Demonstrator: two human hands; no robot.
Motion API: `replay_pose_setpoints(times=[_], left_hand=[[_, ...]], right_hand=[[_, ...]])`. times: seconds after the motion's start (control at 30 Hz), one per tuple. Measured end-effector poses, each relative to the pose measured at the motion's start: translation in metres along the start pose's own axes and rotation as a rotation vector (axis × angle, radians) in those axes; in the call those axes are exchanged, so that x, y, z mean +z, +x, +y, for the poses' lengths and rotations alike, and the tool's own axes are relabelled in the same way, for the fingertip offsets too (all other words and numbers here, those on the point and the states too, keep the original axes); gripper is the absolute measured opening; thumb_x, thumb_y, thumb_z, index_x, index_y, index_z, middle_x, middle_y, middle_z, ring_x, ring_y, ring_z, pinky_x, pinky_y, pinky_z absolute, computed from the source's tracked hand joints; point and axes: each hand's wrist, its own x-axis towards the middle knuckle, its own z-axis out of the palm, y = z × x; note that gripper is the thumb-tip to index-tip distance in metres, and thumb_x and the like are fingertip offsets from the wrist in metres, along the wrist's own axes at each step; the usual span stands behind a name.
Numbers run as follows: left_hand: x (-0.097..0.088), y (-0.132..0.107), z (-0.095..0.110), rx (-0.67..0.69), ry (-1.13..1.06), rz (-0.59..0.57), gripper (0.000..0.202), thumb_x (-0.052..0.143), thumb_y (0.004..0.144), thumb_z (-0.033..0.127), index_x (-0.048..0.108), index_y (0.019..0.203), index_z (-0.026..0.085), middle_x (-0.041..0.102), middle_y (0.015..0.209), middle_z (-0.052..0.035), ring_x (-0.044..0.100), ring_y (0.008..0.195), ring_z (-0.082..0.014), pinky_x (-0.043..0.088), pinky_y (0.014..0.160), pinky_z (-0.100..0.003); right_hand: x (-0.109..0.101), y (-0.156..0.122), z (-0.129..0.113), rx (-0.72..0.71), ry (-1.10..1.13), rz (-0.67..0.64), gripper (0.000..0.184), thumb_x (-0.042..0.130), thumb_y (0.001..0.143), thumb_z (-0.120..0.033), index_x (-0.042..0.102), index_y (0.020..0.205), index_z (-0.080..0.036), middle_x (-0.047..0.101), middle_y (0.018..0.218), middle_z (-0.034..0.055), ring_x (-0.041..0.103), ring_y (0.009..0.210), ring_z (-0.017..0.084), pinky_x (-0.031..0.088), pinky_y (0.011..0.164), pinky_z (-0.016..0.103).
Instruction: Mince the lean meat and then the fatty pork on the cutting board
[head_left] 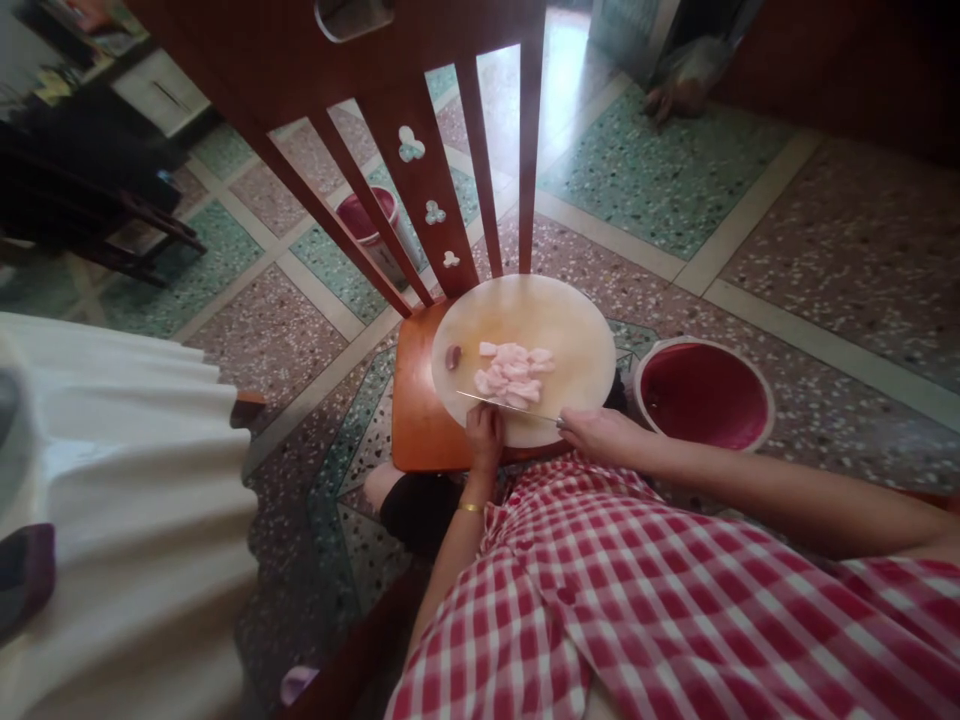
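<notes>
My right hand [596,432] is wrapped round the handle of a knife [514,407], whose thin blade points left across the near part of a round cutting board [581,330]. My left hand [486,432] rests at the board's near edge, just below the blade, with its fingers drawn together; whatever they hold is hidden. Beyond the knife lies a heap of pale pink cut meat pieces [514,372]. A small darker reddish piece [453,357] sits apart on the board's left side.
The board rests on a wooden chair [416,400] with a slatted back. A red-lined bucket [705,395] stands to the right, and another bucket [375,225] behind the chair. At left is a table with a pale cloth [150,500]. A dark stool or chair [142,225] stands farther back.
</notes>
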Motion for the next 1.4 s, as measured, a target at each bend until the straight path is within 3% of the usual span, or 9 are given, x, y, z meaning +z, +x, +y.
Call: replay_pose_setpoints(times=[0.2,0.3,0.53,0.7,0.83,1.03,1.27,1.4], left_hand=[[0.003,0.0,-0.002,0.02,0.003,0.014,0.014,0.046,0.084,0.018,0.059,0.086,0.014,0.059,0.09,-0.0112,0.053,0.087,-0.0185,0.046,0.079,-0.035],[0.002,-0.001,-0.002,0.006,0.006,0.004,0.015,0.046,0.084,0.019,0.06,0.085,0.014,0.059,0.089,-0.0112,0.053,0.088,-0.019,0.045,0.079,-0.036],[-0.005,0.001,0.003,-0.053,-0.082,-0.056,0.02,0.044,0.086,0.024,0.061,0.093,0.014,0.058,0.093,-0.0122,0.053,0.092,-0.0186,0.045,0.082,-0.036],[-0.009,-0.004,0.004,-0.056,-0.056,-0.027,0.02,0.044,0.086,0.023,0.061,0.093,0.014,0.058,0.096,-0.0129,0.053,0.095,-0.0189,0.045,0.083,-0.036],[-0.006,-0.006,-0.001,-0.018,-0.019,-0.04,0.019,0.044,0.086,0.021,0.061,0.09,0.014,0.059,0.092,-0.0115,0.055,0.091,-0.0184,0.046,0.081,-0.035],[-0.002,-0.007,-0.005,-0.028,0.01,-0.039,0.019,0.044,0.086,0.023,0.061,0.088,0.015,0.06,0.091,-0.0115,0.055,0.091,-0.0196,0.047,0.079,-0.037],[-0.007,-0.004,0.002,-0.056,-0.036,-0.049,0.02,0.045,0.086,0.023,0.062,0.091,0.014,0.059,0.09,-0.0112,0.054,0.09,-0.0183,0.047,0.08,-0.036],[-0.01,-0.006,0.002,-0.065,-0.04,-0.016,0.02,0.045,0.086,0.022,0.062,0.092,0.015,0.059,0.093,-0.0109,0.054,0.091,-0.0178,0.047,0.08,-0.035]], right_hand=[[0.002,0.044,-0.028,0.019,0.069,0.028,0.03,0.035,0.09,-0.035,0.05,0.109,-0.017,0.067,0.092,0.0113,0.063,0.084,0.023,0.043,0.067,0.029],[0.003,0.053,-0.033,-0.013,0.093,0.058,0.034,0.037,0.089,-0.035,0.046,0.117,-0.017,0.066,0.098,0.0113,0.063,0.088,0.023,0.043,0.069,0.029],[0.002,0.009,0.003,0.079,0.051,-0.01,0.027,0.035,0.09,-0.035,0.052,0.1,-0.017,0.067,0.087,0.0111,0.064,0.078,0.023,0.041,0.06,0.028],[-0.004,0.001,-0.005,0.024,0.043,-0.021,0.027,0.034,0.09,-0.036,0.051,0.101,-0.018,0.067,0.087,0.0105,0.064,0.078,0.023,0.042,0.06,0.028],[-0.004,0.023,-0.023,0.033,0.062,-0.063,0.029,0.035,0.09,-0.035,0.05,0.106,-0.016,0.066,0.092,0.0124,0.063,0.083,0.024,0.044,0.066,0.029],[-0.001,0.06,-0.043,-0.012,0.128,0.029,0.044,0.039,0.089,-0.035,0.035,0.129,-0.018,0.064,0.105,0.0126,0.062,0.091,0.023,0.044,0.07,0.028],[0.0,0.018,-0.005,0.072,0.039,-0.026,0.026,0.035,0.09,-0.035,0.051,0.1,-0.017,0.067,0.089,0.0106,0.064,0.08,0.022,0.042,0.062,0.027],[-0.005,0.005,-0.008,0.03,0.025,-0.031,0.025,0.034,0.091,-0.036,0.049,0.101,-0.018,0.066,0.088,0.0094,0.064,0.078,0.021,0.041,0.061,0.026]])
